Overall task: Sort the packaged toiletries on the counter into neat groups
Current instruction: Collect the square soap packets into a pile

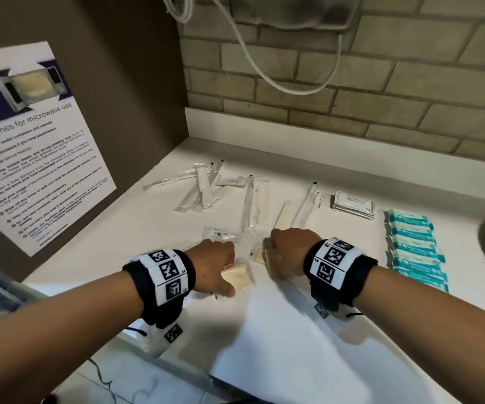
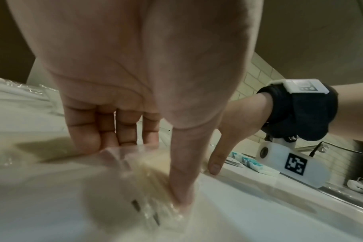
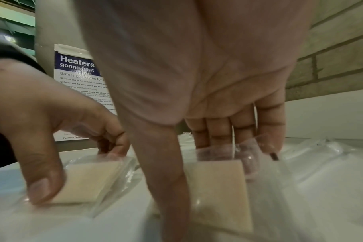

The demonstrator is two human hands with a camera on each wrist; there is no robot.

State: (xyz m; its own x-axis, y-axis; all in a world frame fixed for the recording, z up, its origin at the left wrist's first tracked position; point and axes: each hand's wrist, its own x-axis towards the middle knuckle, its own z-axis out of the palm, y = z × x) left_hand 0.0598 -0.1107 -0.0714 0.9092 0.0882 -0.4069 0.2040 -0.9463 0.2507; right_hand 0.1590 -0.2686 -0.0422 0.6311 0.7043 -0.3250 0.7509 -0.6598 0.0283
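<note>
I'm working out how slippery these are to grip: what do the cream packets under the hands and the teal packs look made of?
Cream packets: clear, glossy plastic film, judging by glints and crinkles, over a flat matte cream pad, perhaps soap or sponge; unclear. Teal packs: opaque printed wrapper with crimped ends, likely plastic film or coated paper, low sheen.

The white surface (image 1: 279, 330) is carrying clear wrapped packets (image 1: 206, 188), a stack of sachets (image 1: 353, 205) and a row of teal packs (image 1: 413, 246).
</note>
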